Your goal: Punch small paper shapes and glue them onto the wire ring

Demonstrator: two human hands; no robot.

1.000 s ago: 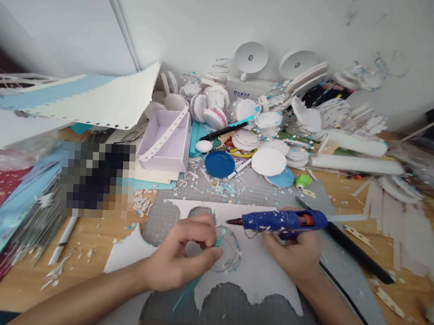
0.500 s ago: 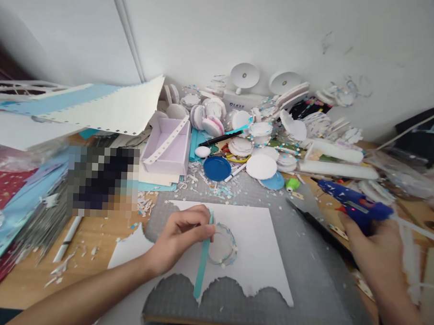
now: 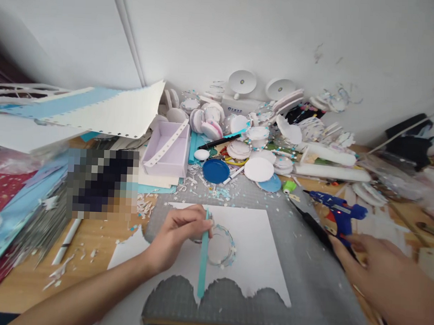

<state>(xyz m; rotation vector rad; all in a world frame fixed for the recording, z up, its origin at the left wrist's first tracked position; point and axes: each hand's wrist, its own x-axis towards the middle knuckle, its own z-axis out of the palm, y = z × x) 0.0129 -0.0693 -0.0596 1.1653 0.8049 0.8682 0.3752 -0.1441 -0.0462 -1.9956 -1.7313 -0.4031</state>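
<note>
My left hand [image 3: 176,237] pinches a teal paper strip [image 3: 202,262] against a small round clear ring [image 3: 218,246] that lies on a white sheet [image 3: 256,253] with a scalloped front edge. My right hand [image 3: 376,267] is at the right with its fingers stretched out and holds nothing. It hovers just in front of the blue glue gun [image 3: 337,211], which stands on the table at the right edge of the grey cutting mat [image 3: 305,281], nozzle pointing left.
A lilac open box [image 3: 167,150], a blue lid [image 3: 215,170], white discs [image 3: 259,169] and paper scraps crowd the back of the table. Stacked sheets [image 3: 25,192] fill the left. A black cord [image 3: 315,229] crosses the mat's right side.
My right hand carried the glue gun from the ring out to the right, set it down and let go. The left hand kept its pinch on the strip and ring.
</note>
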